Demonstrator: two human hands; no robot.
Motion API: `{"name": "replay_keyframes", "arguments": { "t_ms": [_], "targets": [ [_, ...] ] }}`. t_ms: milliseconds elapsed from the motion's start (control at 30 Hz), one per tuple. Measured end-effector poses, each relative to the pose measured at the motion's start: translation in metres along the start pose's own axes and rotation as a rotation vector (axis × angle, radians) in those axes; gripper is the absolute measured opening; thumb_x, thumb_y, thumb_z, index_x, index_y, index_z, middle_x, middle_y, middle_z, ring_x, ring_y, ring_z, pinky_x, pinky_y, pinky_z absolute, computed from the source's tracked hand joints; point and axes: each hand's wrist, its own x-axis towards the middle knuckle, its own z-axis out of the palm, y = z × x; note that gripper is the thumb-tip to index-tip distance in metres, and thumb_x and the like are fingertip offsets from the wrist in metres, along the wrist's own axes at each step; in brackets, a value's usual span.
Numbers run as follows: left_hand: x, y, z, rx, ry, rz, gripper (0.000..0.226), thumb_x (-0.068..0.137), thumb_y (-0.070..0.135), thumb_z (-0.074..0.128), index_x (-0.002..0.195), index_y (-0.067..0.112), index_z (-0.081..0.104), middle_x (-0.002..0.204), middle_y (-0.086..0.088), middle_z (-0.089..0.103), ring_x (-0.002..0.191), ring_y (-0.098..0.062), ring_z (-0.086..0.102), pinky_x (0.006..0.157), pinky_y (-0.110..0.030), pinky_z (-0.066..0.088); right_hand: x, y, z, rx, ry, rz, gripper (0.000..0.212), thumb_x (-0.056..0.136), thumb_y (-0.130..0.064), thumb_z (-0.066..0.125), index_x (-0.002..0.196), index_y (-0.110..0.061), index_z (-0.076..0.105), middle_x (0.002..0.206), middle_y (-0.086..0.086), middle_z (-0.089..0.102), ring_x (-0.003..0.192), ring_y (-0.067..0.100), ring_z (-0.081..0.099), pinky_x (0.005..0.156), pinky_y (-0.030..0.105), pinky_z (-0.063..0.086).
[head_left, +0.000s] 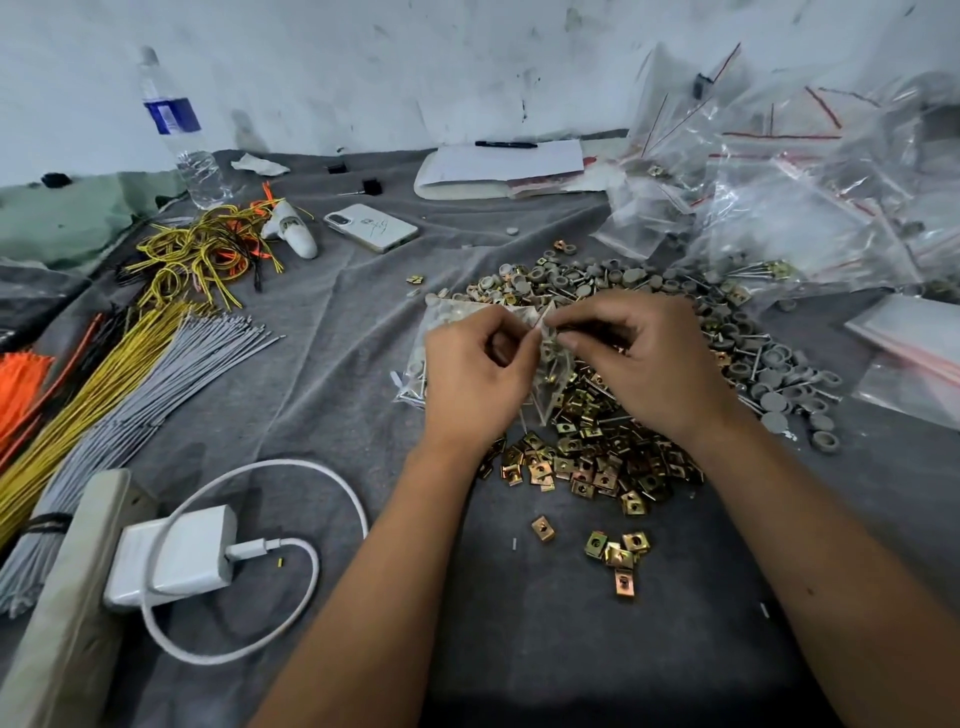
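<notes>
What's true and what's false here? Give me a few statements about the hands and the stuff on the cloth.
1. Both the left hand and the right hand pinch the small clear bag. True.
2. The water bottle lies on its side. False: it stands upright, far left.
3. Brass clips lie heaped beside the bag. True.
4. The white charger lies right of the hands. False: it lies near left, its cable plugged in.
</notes>
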Motion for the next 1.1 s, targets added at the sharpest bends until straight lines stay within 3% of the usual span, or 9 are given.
{"name": "replay_keyframes", "arguments": {
  "t_ms": [167,367,500,600,700,800,833,933,1100],
  "targets": [
    [0.0,-0.002,0.001,-0.013,-0.002,-0.013,0.015,0.088,0.015,0.078,0.075,0.014,0.071,0.057,0.013,0.057,0.052,-0.005,0.053,0.049,-0.02,0.041,-0.002,-0.002,0.002,-0.054,0.025,0.045,0.025,0.08,-0.015,0.087,0.104,-0.02,0.079,0.09,-0.011,0.075,0.085,0.0,0.071,0.081,0.023,0.06],
    [0.001,-0.001,-0.001,-0.04,0.049,-0.047,0.015,0.089,0.015,0.077,0.075,0.013,0.071,0.057,0.007,0.058,0.051,-0.005,0.051,0.049,-0.023,0.041,-0.002,0.002,0.003,-0.101,0.028,0.037,0.016,0.085,-0.012,0.082,0.099,-0.018,0.078,0.084,-0.01,0.073,0.079,0.002,0.069,0.073,0.021,0.058],
    [0.002,-0.001,-0.005,-0.078,0.182,-0.109,0.016,0.09,0.017,0.075,0.075,0.015,0.072,0.058,0.01,0.06,0.054,-0.005,0.055,0.051,-0.028,0.047,-0.001,0.007,0.001,-0.078,0.085,0.095,0.004,0.091,-0.018,0.077,0.093,-0.016,0.073,0.074,-0.011,0.07,0.065,0.001,0.067,0.061,0.014,0.052],
    [0.005,-0.003,-0.008,-0.12,0.31,-0.209,0.014,0.089,0.014,0.073,0.076,0.014,0.073,0.057,0.013,0.058,0.054,-0.001,0.053,0.055,-0.022,0.045,0.0,0.011,-0.002,0.02,0.116,0.184,0.004,0.094,-0.016,0.074,0.091,-0.014,0.071,0.066,-0.003,0.071,0.05,0.007,0.065,0.048,0.019,0.052],
    [0.007,-0.002,-0.009,-0.135,0.385,-0.234,0.015,0.089,0.013,0.073,0.075,0.011,0.072,0.057,0.014,0.057,0.054,-0.001,0.051,0.058,-0.019,0.043,0.0,0.015,-0.004,-0.048,0.148,0.182,0.007,0.095,-0.021,0.073,0.092,-0.015,0.074,0.06,-0.004,0.068,0.048,0.006,0.062,0.048,0.018,0.049],
    [0.007,-0.002,-0.009,-0.144,0.416,-0.249,0.015,0.09,0.013,0.072,0.076,0.009,0.072,0.058,0.012,0.056,0.054,-0.001,0.049,0.059,-0.022,0.043,-0.001,0.015,-0.003,-0.26,0.103,0.104,0.009,0.093,-0.028,0.075,0.093,-0.019,0.077,0.065,-0.009,0.068,0.051,0.003,0.06,0.054,0.016,0.043],
    [0.008,-0.002,-0.009,-0.147,0.417,-0.254,0.015,0.09,0.013,0.072,0.076,0.008,0.072,0.058,0.012,0.056,0.055,-0.001,0.049,0.059,-0.023,0.043,-0.001,0.015,-0.004,-0.327,0.072,0.094,0.01,0.091,-0.031,0.077,0.095,-0.022,0.078,0.072,-0.007,0.07,0.058,0.002,0.06,0.058,0.019,0.045],
    [0.007,-0.002,-0.008,-0.155,0.4,-0.247,0.015,0.09,0.011,0.072,0.076,0.008,0.072,0.058,0.012,0.056,0.055,-0.001,0.049,0.058,-0.019,0.042,-0.001,0.015,-0.002,-0.505,-0.056,0.074,0.02,0.087,-0.037,0.078,0.104,-0.027,0.078,0.095,-0.001,0.065,0.094,0.018,0.058,0.08,0.033,0.048],
    [0.007,-0.003,-0.007,-0.168,0.384,-0.249,0.014,0.09,0.012,0.072,0.076,0.01,0.072,0.059,0.012,0.057,0.055,0.0,0.05,0.056,-0.015,0.042,-0.001,0.009,0.003,-0.683,-0.282,0.143,0.043,0.086,-0.056,0.072,0.124,-0.035,0.07,0.112,0.0,0.051,0.118,0.022,0.043,0.089,0.039,0.048]
  ]
}}
